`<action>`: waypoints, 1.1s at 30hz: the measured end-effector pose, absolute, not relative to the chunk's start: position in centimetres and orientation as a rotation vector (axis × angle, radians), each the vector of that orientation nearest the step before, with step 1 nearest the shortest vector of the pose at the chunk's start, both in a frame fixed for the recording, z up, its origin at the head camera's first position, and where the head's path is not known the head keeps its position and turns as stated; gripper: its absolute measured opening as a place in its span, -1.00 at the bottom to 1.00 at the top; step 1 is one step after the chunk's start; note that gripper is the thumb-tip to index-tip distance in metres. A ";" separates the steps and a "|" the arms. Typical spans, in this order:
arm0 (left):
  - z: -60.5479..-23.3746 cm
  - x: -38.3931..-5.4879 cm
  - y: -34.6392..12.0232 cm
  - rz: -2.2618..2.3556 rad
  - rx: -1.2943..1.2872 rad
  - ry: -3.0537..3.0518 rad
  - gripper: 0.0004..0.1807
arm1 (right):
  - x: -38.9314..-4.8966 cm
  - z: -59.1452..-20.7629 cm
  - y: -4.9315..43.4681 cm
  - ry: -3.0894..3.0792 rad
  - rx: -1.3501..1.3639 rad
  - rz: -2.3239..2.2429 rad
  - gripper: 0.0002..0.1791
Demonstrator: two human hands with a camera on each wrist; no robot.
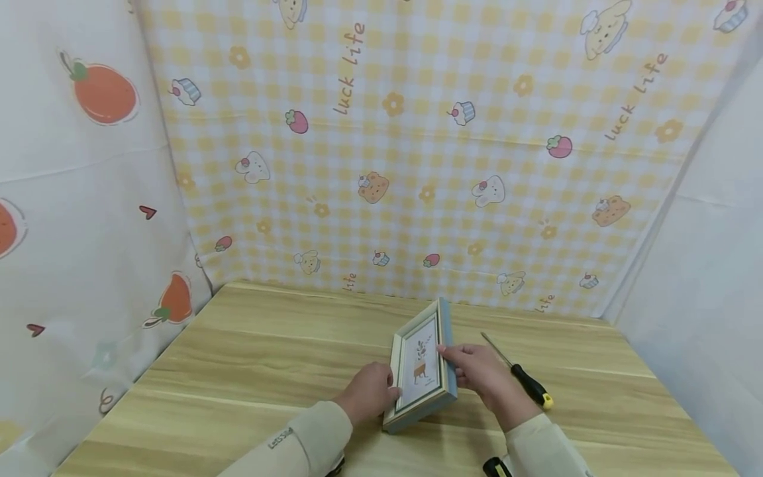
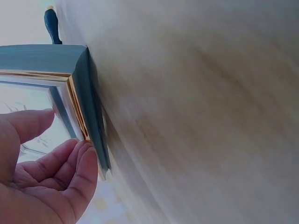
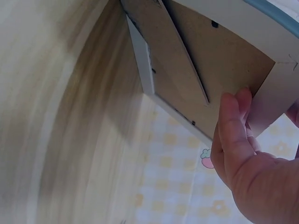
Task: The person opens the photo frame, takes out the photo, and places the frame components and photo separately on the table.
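Observation:
A picture frame (image 1: 420,361) with pale blue outer sides and a cream inner border stands tilted on the table, its print of a potted plant facing left. My right hand (image 1: 479,374) grips its right side, thumb on the front border and fingers behind. In the right wrist view those fingers press near a corner of the brown backing board (image 3: 187,60), which has a stand leg (image 3: 184,51) and small dark tabs. My left hand (image 1: 369,392) is at the left border; its loosely bent fingertips meet the rim (image 2: 79,112), and the thumb lies apart, over the print.
A screwdriver (image 1: 527,384) with a black and yellow handle lies right of my right hand. Another black and yellow handle (image 1: 496,467) shows near the front, partly hidden by the right sleeve. Patterned cloths (image 1: 417,218) hang behind and beside the wooden table (image 1: 268,331).

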State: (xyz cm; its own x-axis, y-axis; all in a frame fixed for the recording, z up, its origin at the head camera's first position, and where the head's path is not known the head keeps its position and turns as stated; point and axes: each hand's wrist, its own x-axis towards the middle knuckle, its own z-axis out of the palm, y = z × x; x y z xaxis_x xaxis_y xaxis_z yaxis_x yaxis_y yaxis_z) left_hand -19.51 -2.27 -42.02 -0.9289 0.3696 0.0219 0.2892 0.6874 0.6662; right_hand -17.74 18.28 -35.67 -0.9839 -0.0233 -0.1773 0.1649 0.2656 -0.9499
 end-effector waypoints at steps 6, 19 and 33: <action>-42.0 -19.5 -2.3 1.084 0.558 2.752 -0.76 | -17.6 -35.8 18.4 2.358 0.086 -1.806 -0.45; -41.4 -19.1 -1.4 1.075 0.585 2.751 -0.75 | -17.8 -34.5 17.6 2.570 0.159 -1.644 -0.53; -41.6 -18.9 -0.7 1.106 0.676 2.677 -0.82 | -17.6 -33.7 16.5 2.652 0.190 -1.569 -0.62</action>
